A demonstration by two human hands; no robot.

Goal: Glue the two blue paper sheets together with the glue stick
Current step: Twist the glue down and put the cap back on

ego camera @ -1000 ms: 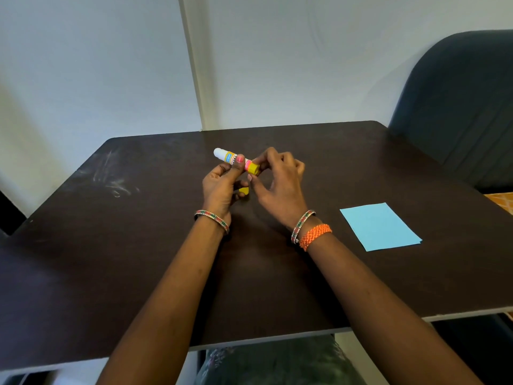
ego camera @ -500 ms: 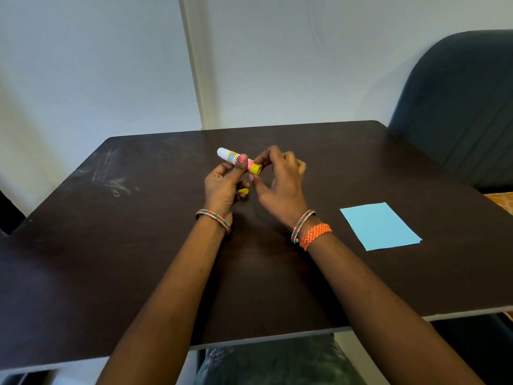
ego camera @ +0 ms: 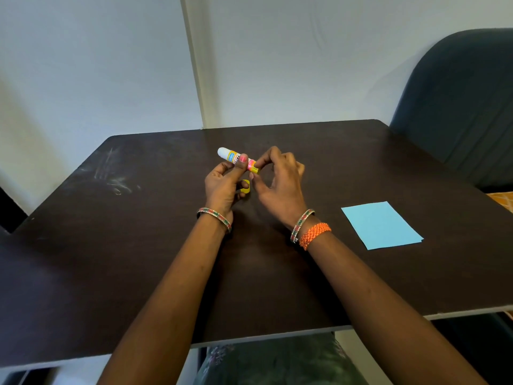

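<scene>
Glue stick [ego camera: 238, 160]: mid-barrel concealed under the left hand [ego camera: 222, 187] thumb; label print too small to read. Yellow cap [ego camera: 245, 186]: partly concealed behind the left hand's curled fingers. Blue paper sheets [ego camera: 381, 225], at 3 o'clock from the hands: sheet count indeterminate, only a thin second edge visible. Tabletop [ego camera: 138, 245]: cut off at left and right frame edges. Chair [ego camera: 460, 107] at 2 o'clock: cut off.

Dark brown table [ego camera: 138, 259], rectangular with rounded far corners, pale scuff marks [ego camera: 116, 179] toward its far left. Lying flat on it at the right: blue paper sheets [ego camera: 381, 225], stacked, edges nearly flush.
</scene>
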